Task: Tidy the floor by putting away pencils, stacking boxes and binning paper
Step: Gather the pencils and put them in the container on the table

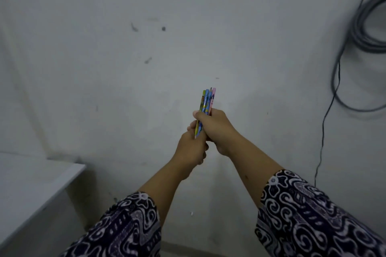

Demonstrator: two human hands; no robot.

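A bunch of several coloured pencils [207, 100], yellow, blue and pink, stands nearly upright in front of a white wall. My right hand [217, 129] is wrapped around the middle of the bunch. My left hand [191, 148] sits just below and to the left, closed on the lower ends of the same pencils. Both hands touch each other. The tips stick out above my right hand. No boxes or paper show in this view.
A white table top [31, 192] juts in at the lower left. Grey cables [363, 33] hang coiled on the wall at the upper right, with a thin cord [322, 131] trailing down. The wall carries a few dark marks.
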